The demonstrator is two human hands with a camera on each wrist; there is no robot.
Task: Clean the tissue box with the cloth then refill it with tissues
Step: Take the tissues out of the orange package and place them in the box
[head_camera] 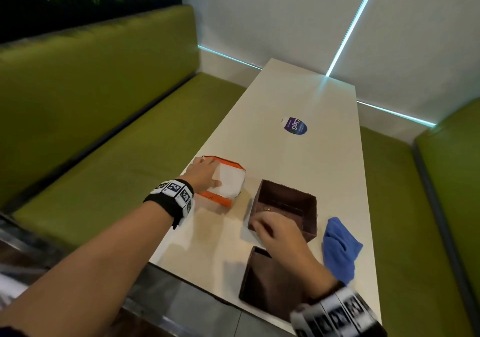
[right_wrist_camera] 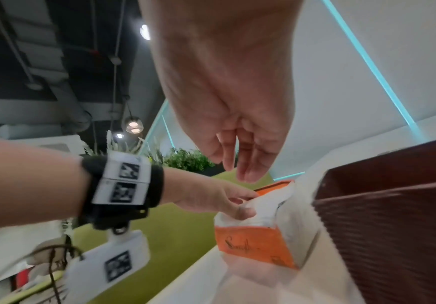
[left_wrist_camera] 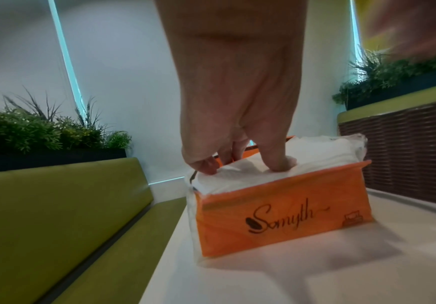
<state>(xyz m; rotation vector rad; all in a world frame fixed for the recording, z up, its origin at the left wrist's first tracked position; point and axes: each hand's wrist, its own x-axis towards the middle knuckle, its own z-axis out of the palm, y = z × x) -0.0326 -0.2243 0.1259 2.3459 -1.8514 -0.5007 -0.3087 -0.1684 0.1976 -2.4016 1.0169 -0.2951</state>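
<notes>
Nearest me on the bench [head_camera: 259,134] lies the dark brown lid [head_camera: 262,282], flat, with my right wrist passing over it. Just beyond it my right hand [head_camera: 279,235] hovers at the near rim of the tissue box [head_camera: 285,201], which stands open and, as far as I can see into it, holds no tissues. In the right wrist view that hand's fingers [right_wrist_camera: 248,164] hang loosely curled and close together, gripping nothing. The blue cloth [head_camera: 340,248] lies crumpled just to the right of the box, untouched by either hand.

To the left of the box, a little farther out, sits the orange tissue pack [head_camera: 228,181]. My left hand [head_camera: 202,173] is on it, thumb and fingertips [left_wrist_camera: 279,162] pressed down into the white tissues at its open top and pinching them. The pack's long axis runs roughly away from me, and its side reads "Somyth" in dark script with a small tissue-box symbol beside it.

The move ahead turns on this: the pack lies left of the open box, near but not touching, so my left hand is the closer one to carry tissues rightward into it.

Farthest out, a round purple sticker [head_camera: 294,126] on the bench reads "ClayG".
</notes>
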